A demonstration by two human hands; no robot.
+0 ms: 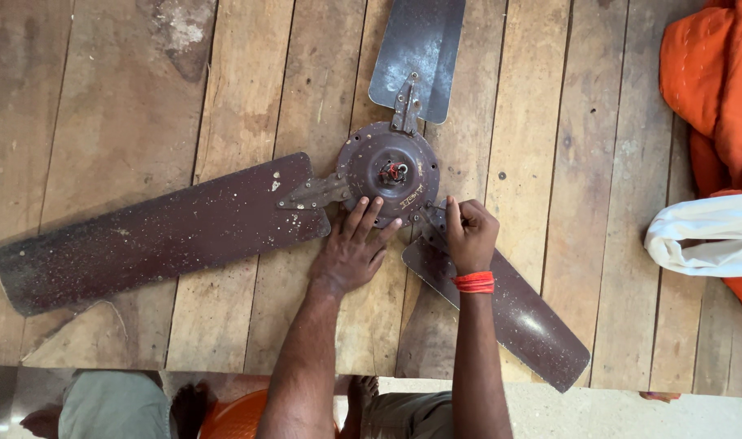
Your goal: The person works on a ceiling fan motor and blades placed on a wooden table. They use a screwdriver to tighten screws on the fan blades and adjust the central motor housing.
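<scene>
Pointing toward lower right, the fan blade (509,313) lies under the right hand (470,236).

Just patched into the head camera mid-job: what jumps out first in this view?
A dusty brown three-bladed ceiling fan lies flat across the wooden plank table, filling most of the view. The left hand presses on the motor hub's near edge, while the right hand, with an orange wrist thread, is closed at the near-right blade's bracket. Orange cloth lies at the far right.
</scene>
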